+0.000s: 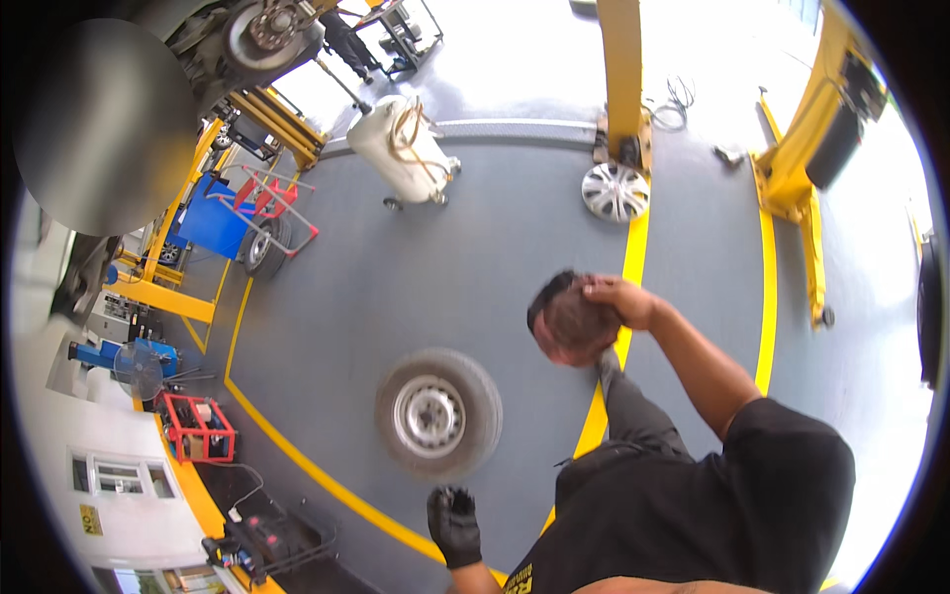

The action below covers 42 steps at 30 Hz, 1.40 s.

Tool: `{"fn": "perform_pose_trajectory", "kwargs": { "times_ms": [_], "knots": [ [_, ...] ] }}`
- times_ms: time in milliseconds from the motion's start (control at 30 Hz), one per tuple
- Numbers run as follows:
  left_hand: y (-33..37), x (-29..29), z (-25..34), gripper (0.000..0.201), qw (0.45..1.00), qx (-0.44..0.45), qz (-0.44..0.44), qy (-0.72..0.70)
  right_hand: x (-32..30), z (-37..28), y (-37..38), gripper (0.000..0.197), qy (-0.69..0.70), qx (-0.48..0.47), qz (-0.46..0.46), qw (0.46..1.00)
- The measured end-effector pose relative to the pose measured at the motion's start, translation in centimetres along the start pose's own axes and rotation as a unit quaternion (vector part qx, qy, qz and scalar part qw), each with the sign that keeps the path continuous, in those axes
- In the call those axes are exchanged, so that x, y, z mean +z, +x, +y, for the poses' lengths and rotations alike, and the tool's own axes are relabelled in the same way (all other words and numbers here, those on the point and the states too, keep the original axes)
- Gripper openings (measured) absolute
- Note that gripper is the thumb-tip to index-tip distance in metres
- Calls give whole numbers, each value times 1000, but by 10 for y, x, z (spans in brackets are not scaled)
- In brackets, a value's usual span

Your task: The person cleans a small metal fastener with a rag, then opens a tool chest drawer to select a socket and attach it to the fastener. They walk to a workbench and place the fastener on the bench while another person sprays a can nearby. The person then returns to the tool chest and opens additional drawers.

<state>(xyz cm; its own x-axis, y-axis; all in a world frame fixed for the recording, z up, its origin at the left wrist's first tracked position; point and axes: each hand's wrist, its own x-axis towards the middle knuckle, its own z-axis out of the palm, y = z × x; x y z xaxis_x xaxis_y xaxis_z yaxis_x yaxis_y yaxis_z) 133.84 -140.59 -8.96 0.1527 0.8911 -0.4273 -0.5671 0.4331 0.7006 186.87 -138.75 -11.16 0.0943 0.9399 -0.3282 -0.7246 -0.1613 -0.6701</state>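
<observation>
My left hand (455, 525) wears a black glove and is near the lower edge, with its fingers curled in. Whether it holds anything is hidden. Just beyond it, a wheel with a grey steel rim and a black tyre (429, 414) lies flat on the floor, apart from the glove. My right hand (625, 302) is bare, and its fingers close over a rounded brown thing (572, 322) with a black edge and a pinkish side. What kind of thing that is, I cannot make out. It covers the lower end of my dark-trousered leg (633, 404).
A silver hubcap (616, 192) lies by a yellow lift post (621, 79). A cream wheeled tank (396, 153) stands farther back. At the left are a red trolley (267, 198) and a red-framed crate (196, 429). A person (348, 42) stands far off, near a raised car (223, 59).
</observation>
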Motion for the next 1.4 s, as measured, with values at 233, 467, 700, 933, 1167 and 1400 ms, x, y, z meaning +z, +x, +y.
{"fn": "perform_pose_trajectory", "kwargs": {
  "times_ms": [233,467,700,933,1167,1400],
  "knots": [
    [178,126,-108,16,976,-182,93,74,-95,-163,263,36,-176,14,60,982],
    [401,241,-184,12,966,-245,1,-85,-173,-252,517,33,-171,36,79,981],
    [619,397,-192,17,966,-186,-29,-174,-243,-326,751,34,-168,69,138,974],
    [791,548,-182,17,964,-194,-95,-153,-188,-477,1018,50,-114,-29,14,993],
    [905,667,-203,16,957,-124,-107,-241,-24,-469,1260,49,-378,-23,-120,918],
    [912,710,-145,16,984,47,45,-168,-39,-452,1170,34,-626,-313,-60,712]
  ]
}}
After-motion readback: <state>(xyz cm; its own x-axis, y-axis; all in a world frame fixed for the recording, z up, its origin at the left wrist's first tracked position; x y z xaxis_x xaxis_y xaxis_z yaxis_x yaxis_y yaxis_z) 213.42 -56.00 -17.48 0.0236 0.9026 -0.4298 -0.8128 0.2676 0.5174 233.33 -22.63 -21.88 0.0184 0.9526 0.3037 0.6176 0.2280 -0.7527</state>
